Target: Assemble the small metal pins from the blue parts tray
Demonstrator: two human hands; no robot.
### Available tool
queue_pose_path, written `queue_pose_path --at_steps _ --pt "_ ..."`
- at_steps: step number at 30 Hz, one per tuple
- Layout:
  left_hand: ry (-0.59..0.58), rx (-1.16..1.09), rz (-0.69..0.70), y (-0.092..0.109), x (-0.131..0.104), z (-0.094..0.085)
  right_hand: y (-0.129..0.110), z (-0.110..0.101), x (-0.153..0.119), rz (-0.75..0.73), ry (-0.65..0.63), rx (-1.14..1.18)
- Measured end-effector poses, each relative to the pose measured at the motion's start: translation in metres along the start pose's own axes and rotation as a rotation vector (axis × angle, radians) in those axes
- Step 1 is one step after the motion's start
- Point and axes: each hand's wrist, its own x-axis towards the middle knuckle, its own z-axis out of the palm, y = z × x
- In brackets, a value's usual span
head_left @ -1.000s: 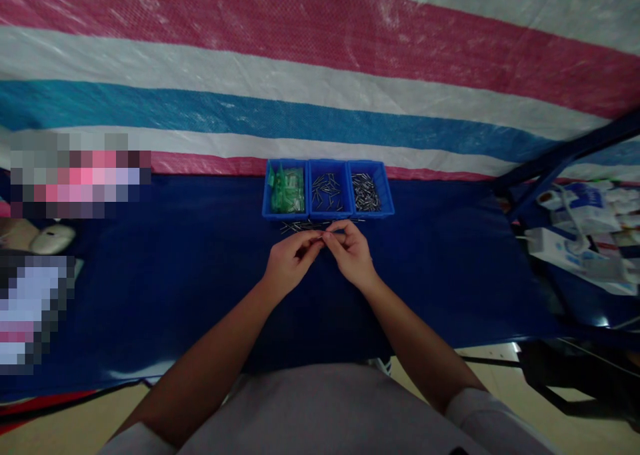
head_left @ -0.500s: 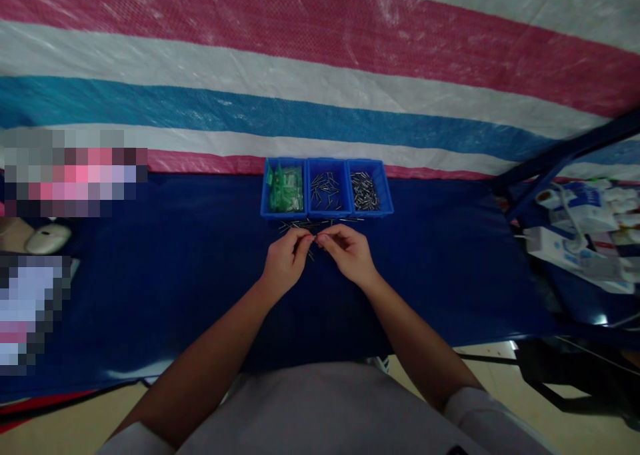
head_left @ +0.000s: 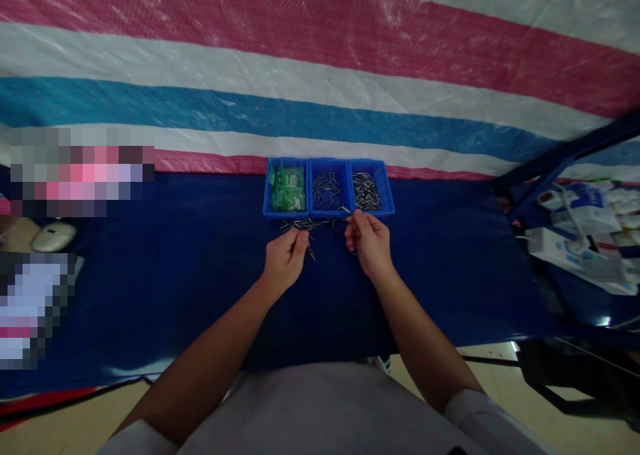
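Thin pale piece [head_left: 345,208]: poking out of the right hand, right by the near rim of the middle bin – can't tell if over the rim or just in front.
Right hand [head_left: 370,242]: grip narrow, pinching that piece between thumb and finger, other fingers curled.
Left hand [head_left: 284,260]: grip narrow too, thumb down on bent fingers – can't tell if holding anything.
Loose metal pins [head_left: 306,224]: scattered on the blue worktop [head_left: 175,275] in front of the bins, a couple just beside the left thumb.
Left bin [head_left: 266,202]: loaded with green packets [head_left: 287,192].
Middle bin [head_left: 329,165]: thinly strewn with slim metal parts [head_left: 327,187].
Right bin [head_left: 384,192]: heaped with small metal pieces [head_left: 365,192].
Far left: pale mouse [head_left: 54,237].
Backdrop: striped sheet [head_left: 300,118].
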Motion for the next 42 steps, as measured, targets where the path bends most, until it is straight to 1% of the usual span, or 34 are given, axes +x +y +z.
queue_pose_path --at_steps 3,5,7,10,12,14,16,20,24,32,37,42 --pt "-0.008 0.007 -0.005 0.000 -0.001 0.000 -0.002 -0.008 0.007 -0.103 0.064 -0.015" --pt "-0.012 0.006 -0.008 0.001 -0.001 0.000 -0.004 -0.012 0.008 -0.204 0.061 -0.113" --pt "-0.011 -0.002 -0.007 0.001 -0.001 0.000 -0.007 -0.017 0.007 -0.299 0.031 -0.289" --pt "-0.006 -0.007 0.000 0.000 0.000 0.000 -0.016 -0.029 0.006 -0.398 -0.054 -0.676" --pt "-0.005 -0.005 0.003 0.000 0.000 0.000 -0.023 -0.037 0.005 -0.449 -0.081 -0.888" --pt "-0.003 -0.002 0.001 -0.001 0.000 0.000 -0.030 -0.045 0.007 -0.451 -0.161 -1.003" --pt "0.003 0.000 -0.002 -0.001 0.001 0.001 -0.033 -0.050 0.009 -0.405 -0.261 -1.098" --pt "0.020 0.015 -0.002 -0.001 0.001 0.001 -0.034 -0.056 0.016 -0.307 -0.324 -1.240" --pt "0.010 0.019 0.023 -0.001 0.001 0.002 -0.030 -0.056 0.018 -0.257 -0.367 -1.278" --pt "0.027 -0.001 0.045 0.001 0.001 0.001 -0.031 -0.051 0.016 -0.274 -0.408 -1.208" --pt "0.025 -0.014 0.035 0.000 0.001 0.001 -0.034 -0.059 0.014 -0.230 -0.457 -1.134" --pt "0.023 -0.011 0.017 -0.002 0.001 0.002 -0.030 -0.064 0.011 -0.227 -0.557 -1.118"
